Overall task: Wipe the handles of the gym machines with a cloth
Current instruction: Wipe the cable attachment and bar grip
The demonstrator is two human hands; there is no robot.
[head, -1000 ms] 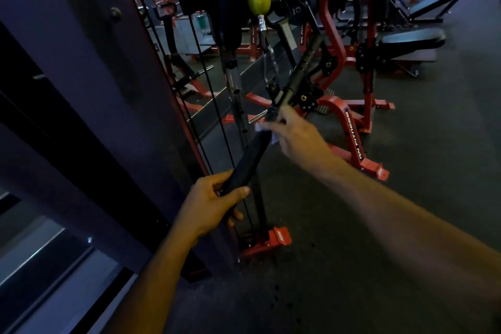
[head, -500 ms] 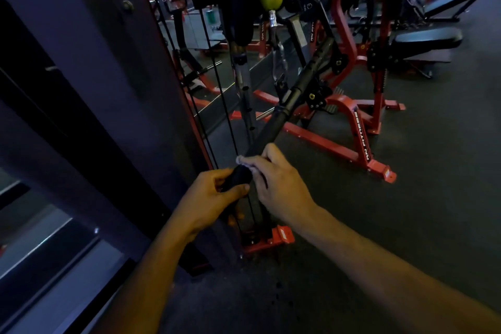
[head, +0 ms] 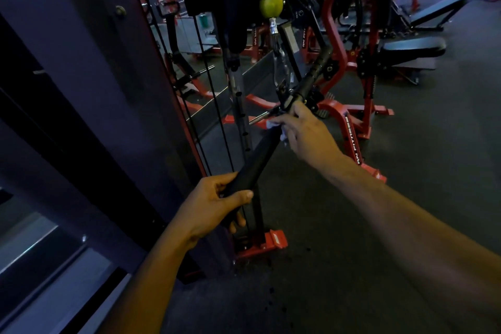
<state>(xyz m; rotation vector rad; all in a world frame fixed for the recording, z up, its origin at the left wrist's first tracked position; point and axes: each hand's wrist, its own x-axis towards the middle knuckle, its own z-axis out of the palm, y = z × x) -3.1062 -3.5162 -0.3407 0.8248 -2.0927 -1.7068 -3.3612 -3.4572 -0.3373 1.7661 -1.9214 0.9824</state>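
A long black bar handle [head: 261, 154] hangs tilted from a cable clip below a yellow-green stopper ball [head: 271, 4]. My left hand [head: 217, 205] grips the bar's near, lower end. My right hand [head: 303, 134] is curled round the bar near its middle joint, holding a small white cloth [head: 272, 125] against it. Only a corner of the cloth shows between my fingers. The far half of the bar [head: 317, 68] rises up and to the right beyond my right hand.
A dark cable-machine column [head: 81, 68] with black cables [head: 200, 68] stands at left, its red base foot [head: 267, 244] on the floor below my left hand. Red machines [head: 352, 127] and a black padded bench [head: 412, 47] stand behind. Dark rubber floor lies to the right.
My right hand with the cloth slid down the bar to meet my left hand, then back up to the bar's middle. My left hand kept its grip on the lower end.
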